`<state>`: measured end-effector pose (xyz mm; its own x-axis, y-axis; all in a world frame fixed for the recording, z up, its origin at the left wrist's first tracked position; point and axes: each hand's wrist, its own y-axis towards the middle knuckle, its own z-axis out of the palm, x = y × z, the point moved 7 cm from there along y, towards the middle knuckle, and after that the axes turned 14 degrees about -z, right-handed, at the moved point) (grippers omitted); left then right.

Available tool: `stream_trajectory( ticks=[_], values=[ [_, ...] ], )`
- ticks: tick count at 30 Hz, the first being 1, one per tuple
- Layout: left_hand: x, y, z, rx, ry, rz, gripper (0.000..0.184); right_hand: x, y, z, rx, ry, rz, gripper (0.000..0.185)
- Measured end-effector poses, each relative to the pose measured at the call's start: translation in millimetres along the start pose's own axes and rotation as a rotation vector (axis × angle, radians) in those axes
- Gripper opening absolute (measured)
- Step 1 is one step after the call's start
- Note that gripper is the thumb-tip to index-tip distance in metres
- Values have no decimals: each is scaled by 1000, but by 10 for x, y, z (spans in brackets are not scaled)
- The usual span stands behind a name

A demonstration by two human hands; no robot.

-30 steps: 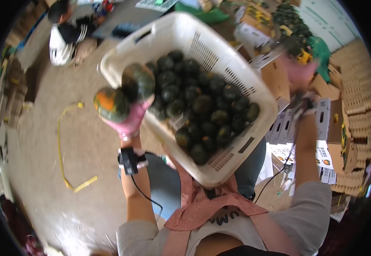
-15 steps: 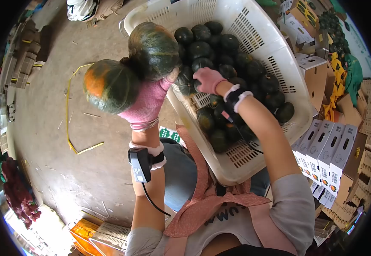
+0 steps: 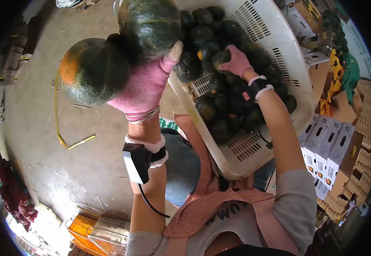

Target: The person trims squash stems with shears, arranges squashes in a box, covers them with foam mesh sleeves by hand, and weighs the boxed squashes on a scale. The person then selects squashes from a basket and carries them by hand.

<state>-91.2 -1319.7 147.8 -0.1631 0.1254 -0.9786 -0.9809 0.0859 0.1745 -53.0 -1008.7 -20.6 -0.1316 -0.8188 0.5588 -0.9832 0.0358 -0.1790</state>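
In a pink glove, my left hand point(image 3: 142, 90) is raised to the left of the crate with two dark green pumpkins. One pumpkin point(image 3: 98, 72) has an orange patch and sits at the fingers' side; the other pumpkin point(image 3: 151, 27) rests by the thumb. The far sides of both, and most of the fingers, are hidden. Inside the white plastic crate point(image 3: 232, 164), my right hand point(image 3: 238, 63), also gloved in pink, is closed around a small green pumpkin point(image 3: 221, 60). Several more dark pumpkins point(image 3: 201, 34) lie heaped around it.
White-and-brown cartons point(image 3: 328, 145) stand to the right of the crate. Yellow strapping point(image 3: 59, 115) lies on the concrete floor at left. An orange crate point(image 3: 82, 228) is at lower left. Black wristbands with cables circle both wrists.
My left hand and its two pumpkins have come nearer the camera and shifted up-left. My right hand has moved right and up within the crate and now grips a small pumpkin.
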Motion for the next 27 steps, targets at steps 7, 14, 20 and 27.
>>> stream_trajectory(
  ticks=[7, 14, 20, 27],
  values=[
    [44, 23, 28, -11, 14, -8, 70, 146, -274, -647, -521, -759, -218, 43],
    [27, -150, -91, -47, -10, -28, 68, -91, -176, 916, 412, -110, 101, 58],
    [57, -277, -207, -68, -74, -56, 66, -373, -383, 1531, 78, 254, 533, 116],
    [63, -310, -219, -71, -89, -68, 64, -339, -363, 1685, -139, 1597, 500, 83]
  ],
)
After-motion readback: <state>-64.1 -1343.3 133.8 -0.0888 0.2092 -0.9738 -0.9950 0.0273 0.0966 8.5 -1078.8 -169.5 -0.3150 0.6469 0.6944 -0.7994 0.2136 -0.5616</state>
